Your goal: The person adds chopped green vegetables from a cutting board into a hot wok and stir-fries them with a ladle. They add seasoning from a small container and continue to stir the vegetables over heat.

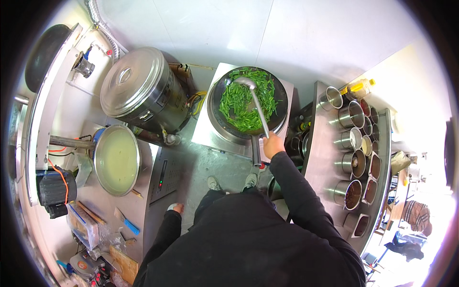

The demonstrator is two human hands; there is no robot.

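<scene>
Chopped green vegetables [263, 77] lie spread in a dark wok [281, 97] on a steel stove [204, 132]. My right hand [274, 145] is closed around the handle of a metal ladle [259, 109], whose bowl rests over the greens at the wok's upper left. The wok's handle [255, 152] points towards me, just left of that hand, and I cannot see a grip on it. My left hand [176, 207] hangs low beside the left counter, with something white at it; its fingers are too small to read.
A large lidded steel pot [134, 84] stands left of the stove. On the left counter are a basin of pale liquid [118, 160], a blue-handled knife or scraper [131, 226] and a wooden board [123, 263]. The right counter [315, 150] bears several steel containers [353, 114] and an oil bottle [358, 88].
</scene>
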